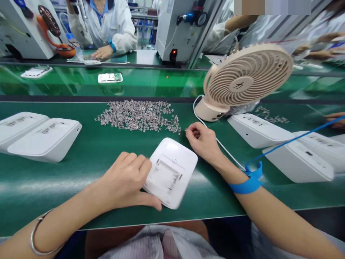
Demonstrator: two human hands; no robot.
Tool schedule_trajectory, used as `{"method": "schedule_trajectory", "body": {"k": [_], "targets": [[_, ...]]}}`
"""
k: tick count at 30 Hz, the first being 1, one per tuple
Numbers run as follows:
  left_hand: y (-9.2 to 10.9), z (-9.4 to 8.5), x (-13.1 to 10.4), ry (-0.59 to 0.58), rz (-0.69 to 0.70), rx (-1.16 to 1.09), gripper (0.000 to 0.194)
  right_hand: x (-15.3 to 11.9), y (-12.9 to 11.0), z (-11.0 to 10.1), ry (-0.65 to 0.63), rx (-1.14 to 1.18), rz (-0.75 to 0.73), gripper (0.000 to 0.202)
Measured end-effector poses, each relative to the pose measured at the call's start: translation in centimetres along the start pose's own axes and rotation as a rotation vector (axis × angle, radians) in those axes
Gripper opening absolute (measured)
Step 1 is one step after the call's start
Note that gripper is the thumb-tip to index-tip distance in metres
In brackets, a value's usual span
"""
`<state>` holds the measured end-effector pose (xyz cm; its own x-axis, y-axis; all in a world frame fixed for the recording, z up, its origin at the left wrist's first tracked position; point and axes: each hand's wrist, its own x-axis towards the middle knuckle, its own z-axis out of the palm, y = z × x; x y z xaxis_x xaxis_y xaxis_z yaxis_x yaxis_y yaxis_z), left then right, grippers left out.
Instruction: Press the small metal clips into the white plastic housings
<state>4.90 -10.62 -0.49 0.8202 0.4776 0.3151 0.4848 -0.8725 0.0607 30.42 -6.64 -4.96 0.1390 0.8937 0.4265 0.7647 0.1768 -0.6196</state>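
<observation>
My left hand (129,180) grips the left edge of a white plastic housing (185,154), its thumb along the lower edge. The housing lies tilted near the table's front edge, and a rectangular recess with small metal parts in it faces up. Just beyond the housing's upper right corner is my right hand (202,140), fingertips pinched together beside the right end of a pile of small metal pieces (137,115). A tiny metal piece shows at those fingertips. A blue strap (249,181) circles my right wrist.
A beige fan (242,82) with a white cable stands behind my right hand. White housings sit at left (48,136) and right (302,158). Beyond, a green conveyor (151,81) carries a white part with a circuit board (110,77). A person in white works opposite.
</observation>
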Motion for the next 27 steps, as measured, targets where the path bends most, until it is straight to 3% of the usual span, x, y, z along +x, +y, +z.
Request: {"method": "schedule_trajectory", "body": {"k": [4,7,11,15,19,22,27], "targets": [[0.4,0.1,0.0,0.138,0.090,-0.088,0.049,-0.4,-1.0,-0.3,0.033,0.097,0.014,0.014],[0.7,0.4,0.0,0.127,0.086,-0.013,0.033,-0.4,-1.6,-0.6,0.014,0.154,0.030,0.013],[1.0,0.7,0.1,0.025,0.148,0.084,0.046,-0.5,-1.7,-0.8,-0.056,0.294,0.100,0.018],[1.4,0.7,0.2,0.165,0.196,0.168,0.033,-0.6,-1.4,-0.7,0.004,0.252,0.068,0.017],[1.2,0.4,0.2,0.310,0.144,0.270,0.037,-0.7,-1.4,-0.7,0.008,0.093,-0.052,0.013],[0.8,0.2,0.3,0.312,0.090,0.387,0.039,-0.7,-1.3,-0.7,-0.057,0.040,-0.132,0.013],[0.7,-0.2,0.3,0.272,0.068,0.437,0.042,-0.8,-1.1,-0.7,-0.189,0.026,-0.125,0.012]]}}
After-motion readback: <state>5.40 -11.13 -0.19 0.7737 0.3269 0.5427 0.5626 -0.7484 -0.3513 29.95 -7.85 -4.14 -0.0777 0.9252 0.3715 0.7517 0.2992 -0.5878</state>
